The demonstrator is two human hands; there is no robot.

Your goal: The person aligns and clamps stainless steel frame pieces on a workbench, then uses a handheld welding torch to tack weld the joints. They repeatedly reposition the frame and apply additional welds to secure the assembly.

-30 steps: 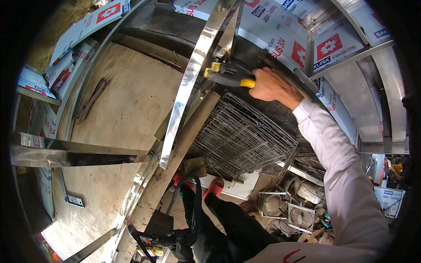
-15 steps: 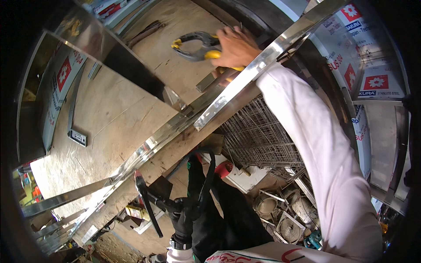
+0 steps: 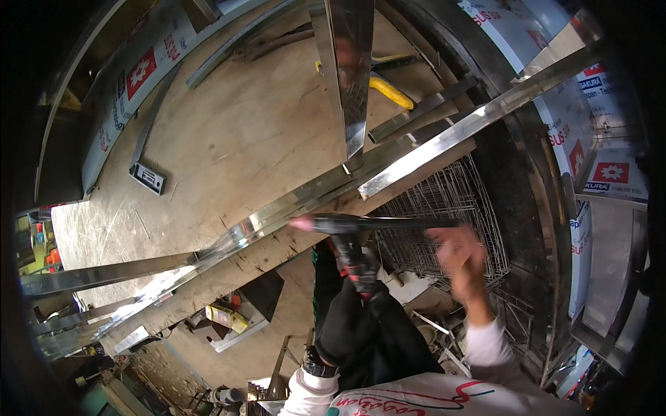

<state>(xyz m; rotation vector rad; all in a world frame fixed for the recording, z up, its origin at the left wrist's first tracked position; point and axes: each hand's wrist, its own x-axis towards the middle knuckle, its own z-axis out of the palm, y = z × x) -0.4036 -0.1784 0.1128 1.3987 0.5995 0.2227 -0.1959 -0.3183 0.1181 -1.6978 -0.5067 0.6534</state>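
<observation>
My left hand (image 3: pixel 343 315), in a black glove with a watch at the wrist, grips a welding torch (image 3: pixel 352 253). Its pink nozzle points left, beside the shiny metal strips (image 3: pixel 305 197) along the table edge. The torch's long black tail stretches right. My bare right hand (image 3: pixel 461 260) is by the tail's end, blurred by motion; whether it touches the tail I cannot tell. A spring clamp with yellow grips (image 3: pixel 392 91) is on the tabletop, partly hidden behind an upright metal piece (image 3: pixel 352 83).
A metal try square (image 3: pixel 147 177) lies on the wooden tabletop (image 3: pixel 229 132). One long steel bar (image 3: pixel 444 149) slants up to the right. Under the table edge stand wire racks (image 3: pixel 444 215) and a small yellow box (image 3: pixel 225 317). Film-covered sheet metal (image 3: pixel 610 170) stands at right.
My right hand has left the clamp and come back toward me, near the torch tail. The torch has swung from pointing upward to lying crosswise, nozzle left. The view has shifted.
</observation>
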